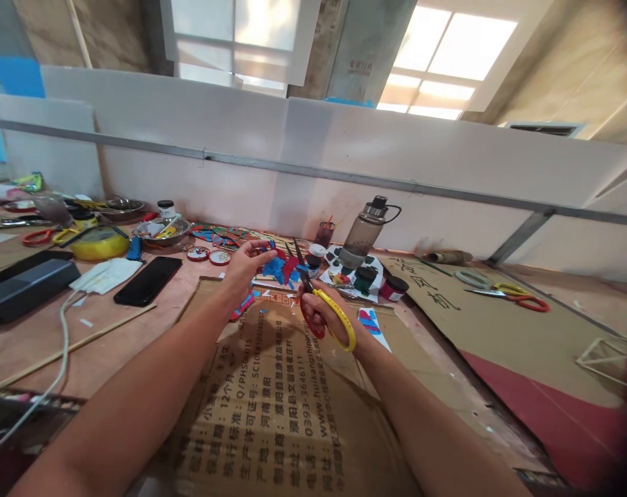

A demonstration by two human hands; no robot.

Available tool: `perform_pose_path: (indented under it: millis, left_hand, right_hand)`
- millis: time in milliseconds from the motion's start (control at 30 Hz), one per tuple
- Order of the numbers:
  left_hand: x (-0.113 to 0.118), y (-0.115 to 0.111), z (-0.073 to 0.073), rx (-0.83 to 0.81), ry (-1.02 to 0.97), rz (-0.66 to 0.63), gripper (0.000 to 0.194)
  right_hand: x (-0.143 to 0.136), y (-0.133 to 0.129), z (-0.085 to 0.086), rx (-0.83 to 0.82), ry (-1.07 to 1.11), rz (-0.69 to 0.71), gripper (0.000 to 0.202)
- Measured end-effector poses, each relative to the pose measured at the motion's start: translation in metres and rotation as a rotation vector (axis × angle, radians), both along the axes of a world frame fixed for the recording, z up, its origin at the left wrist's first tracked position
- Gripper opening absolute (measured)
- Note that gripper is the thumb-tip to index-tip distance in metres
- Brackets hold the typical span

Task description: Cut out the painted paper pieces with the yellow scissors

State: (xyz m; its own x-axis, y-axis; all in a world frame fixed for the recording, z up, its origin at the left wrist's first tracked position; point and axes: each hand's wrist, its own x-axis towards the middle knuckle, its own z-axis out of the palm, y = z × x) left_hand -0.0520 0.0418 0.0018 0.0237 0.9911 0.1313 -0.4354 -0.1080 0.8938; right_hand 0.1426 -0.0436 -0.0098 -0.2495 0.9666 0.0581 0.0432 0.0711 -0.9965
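My left hand [248,266] pinches a small painted paper piece [278,266] in blue and red, held above the far edge of a printed cardboard sheet [272,414]. In my right hand [323,310] is a pair of scissors [339,321] with one yellow and one red handle. Their dark blades are parted and point up and left, close beside the paper's right side. Under my hands lie small colored scraps. A white strip with red and blue paint [371,326] rests right of my right hand.
A grey bottle [362,238], paint jars [393,288] and a painted white palette stand behind. Leftward are a black phone [147,280], yellow tape [100,243], a metal bowl [163,231] and a thin stick [75,348]. More scissors [507,297] lie on cardboard at right.
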Motion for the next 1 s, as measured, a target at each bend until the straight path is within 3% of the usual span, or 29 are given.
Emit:
perform_pose_path:
  millis: [300, 567, 800, 1000]
  left_hand:
    - [-0.015, 0.008, 0.002, 0.049, 0.150, -0.139, 0.044]
    - [-0.016, 0.000, 0.015, 0.272, 0.391, -0.169, 0.049]
    - [-0.015, 0.000, 0.012, 0.216, 0.386, -0.152, 0.049]
    - [-0.016, -0.001, 0.011, 0.300, 0.419, -0.198, 0.027]
  right_hand:
    - [0.002, 0.000, -0.003, -0.015, 0.003, 0.104, 0.045]
    - [-0.001, -0.005, 0.003, 0.000, -0.069, 0.079, 0.043]
    - [0.001, -0.002, -0.003, 0.052, -0.087, 0.101, 0.045]
    - [-0.001, -0.002, 0.000, -0.009, -0.061, 0.069, 0.049]
